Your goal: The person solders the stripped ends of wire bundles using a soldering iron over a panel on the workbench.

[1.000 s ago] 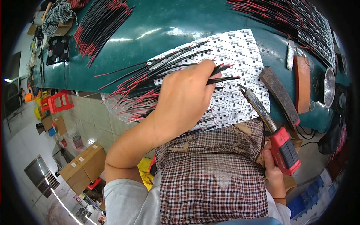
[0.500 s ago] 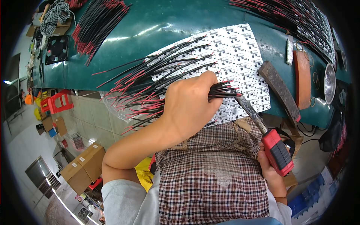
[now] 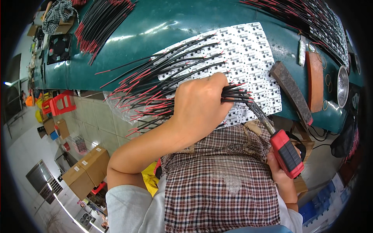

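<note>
A bunch of black wires with red ends (image 3: 237,94) is gripped in my closed left hand (image 3: 200,101), over the near part of a white panel of small circuit boards (image 3: 248,50). In my right hand (image 3: 276,166), at the lower right, is a soldering iron (image 3: 287,153) with a red and black handle. Its dark tip reaches up and left to the wire ends beside my left hand; whether it touches them I cannot tell. More black wires (image 3: 155,75) fan out leftward across the panel, beyond my left hand. My left hand covers part of them.
Right of the panel lie a dark bar (image 3: 290,93), a reddish-brown block (image 3: 314,83) and a metal bowl (image 3: 342,87) on the green table (image 3: 175,15). Wire bundles (image 3: 103,27) lie at the far left and far right. A black fan (image 3: 59,48) sits at the left end.
My left hand and its wires have shifted slightly right. The soldering iron's handle has risen a little, with its tip still near the wire ends. The view itself has moved slightly.
</note>
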A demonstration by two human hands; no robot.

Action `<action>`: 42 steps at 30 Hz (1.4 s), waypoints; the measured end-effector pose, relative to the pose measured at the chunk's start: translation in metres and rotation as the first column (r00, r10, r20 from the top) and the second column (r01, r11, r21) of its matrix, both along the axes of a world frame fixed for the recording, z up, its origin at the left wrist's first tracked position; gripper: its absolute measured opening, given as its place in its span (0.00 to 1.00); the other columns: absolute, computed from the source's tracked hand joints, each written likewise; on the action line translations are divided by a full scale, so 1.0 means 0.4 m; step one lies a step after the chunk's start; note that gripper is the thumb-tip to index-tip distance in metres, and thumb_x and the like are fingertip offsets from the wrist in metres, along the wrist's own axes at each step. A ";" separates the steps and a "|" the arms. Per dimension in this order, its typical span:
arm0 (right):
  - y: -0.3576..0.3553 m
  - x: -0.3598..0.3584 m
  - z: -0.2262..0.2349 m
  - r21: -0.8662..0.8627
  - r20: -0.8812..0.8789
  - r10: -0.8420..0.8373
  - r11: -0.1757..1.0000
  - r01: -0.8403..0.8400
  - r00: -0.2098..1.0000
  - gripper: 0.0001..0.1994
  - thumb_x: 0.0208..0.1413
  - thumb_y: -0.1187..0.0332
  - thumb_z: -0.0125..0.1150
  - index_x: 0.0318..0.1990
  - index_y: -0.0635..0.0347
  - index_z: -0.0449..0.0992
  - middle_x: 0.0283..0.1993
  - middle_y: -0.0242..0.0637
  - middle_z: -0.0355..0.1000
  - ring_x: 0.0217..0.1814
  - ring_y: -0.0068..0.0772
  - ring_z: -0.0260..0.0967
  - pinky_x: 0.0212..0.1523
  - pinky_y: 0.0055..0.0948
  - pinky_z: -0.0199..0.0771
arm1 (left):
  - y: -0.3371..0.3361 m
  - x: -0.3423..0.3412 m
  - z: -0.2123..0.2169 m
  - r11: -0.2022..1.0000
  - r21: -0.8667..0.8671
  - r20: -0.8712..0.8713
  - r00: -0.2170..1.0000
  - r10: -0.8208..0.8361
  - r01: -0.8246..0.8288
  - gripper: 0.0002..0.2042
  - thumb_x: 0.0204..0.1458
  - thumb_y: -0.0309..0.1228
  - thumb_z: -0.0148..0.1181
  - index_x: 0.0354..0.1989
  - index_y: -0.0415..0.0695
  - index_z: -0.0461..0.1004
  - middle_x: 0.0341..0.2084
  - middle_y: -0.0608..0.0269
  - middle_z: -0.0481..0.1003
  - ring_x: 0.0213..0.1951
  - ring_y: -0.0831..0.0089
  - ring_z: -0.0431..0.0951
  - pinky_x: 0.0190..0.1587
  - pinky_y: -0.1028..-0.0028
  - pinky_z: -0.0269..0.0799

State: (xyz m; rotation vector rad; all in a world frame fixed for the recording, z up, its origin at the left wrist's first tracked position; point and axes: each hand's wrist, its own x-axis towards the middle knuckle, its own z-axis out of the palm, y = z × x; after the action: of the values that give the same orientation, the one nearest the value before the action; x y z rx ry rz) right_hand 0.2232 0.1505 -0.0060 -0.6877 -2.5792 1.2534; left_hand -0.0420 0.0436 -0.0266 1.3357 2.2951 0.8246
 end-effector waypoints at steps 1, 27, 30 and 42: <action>-0.001 0.003 0.001 -0.037 0.011 -0.023 0.999 0.023 1.000 0.13 0.39 0.77 0.68 0.36 0.65 0.78 0.31 0.44 0.74 0.28 0.48 0.74 0.30 0.35 0.74 | 0.000 0.000 0.000 1.000 -0.003 -0.001 1.000 -0.003 0.003 0.08 0.42 0.26 0.68 0.25 0.41 0.73 0.16 0.56 0.74 0.20 0.58 0.76 0.24 0.64 0.69; 0.000 0.009 0.005 0.023 -0.007 -0.018 1.000 0.018 1.000 0.12 0.39 0.79 0.66 0.35 0.66 0.78 0.28 0.43 0.72 0.25 0.44 0.72 0.28 0.34 0.72 | 0.010 -0.010 0.006 0.999 -0.032 0.050 0.998 -0.029 0.030 0.07 0.43 0.27 0.67 0.29 0.39 0.78 0.21 0.53 0.77 0.25 0.55 0.79 0.28 0.63 0.72; 0.005 0.008 0.009 -0.098 0.026 -0.052 0.994 0.054 0.998 0.12 0.39 0.79 0.67 0.35 0.65 0.78 0.27 0.42 0.72 0.25 0.43 0.71 0.27 0.34 0.71 | 0.011 -0.012 0.009 0.997 -0.071 0.046 0.998 -0.035 0.039 0.07 0.43 0.28 0.67 0.30 0.39 0.77 0.21 0.52 0.77 0.25 0.54 0.79 0.28 0.62 0.72; -0.030 0.081 -0.025 -0.198 0.072 -0.207 0.956 0.218 0.976 0.09 0.42 0.78 0.67 0.34 0.64 0.78 0.29 0.41 0.74 0.27 0.45 0.73 0.29 0.34 0.72 | 0.006 -0.036 0.043 0.999 0.021 -0.033 0.999 -0.037 0.037 0.09 0.49 0.19 0.58 0.39 0.38 0.76 0.29 0.50 0.80 0.32 0.55 0.82 0.34 0.64 0.76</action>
State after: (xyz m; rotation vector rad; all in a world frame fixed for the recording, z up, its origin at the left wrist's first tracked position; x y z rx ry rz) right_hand 0.2554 0.1386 -0.0159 -1.0188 -2.3554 1.4582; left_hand -0.0562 0.0462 -0.0095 1.4067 2.2854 0.8236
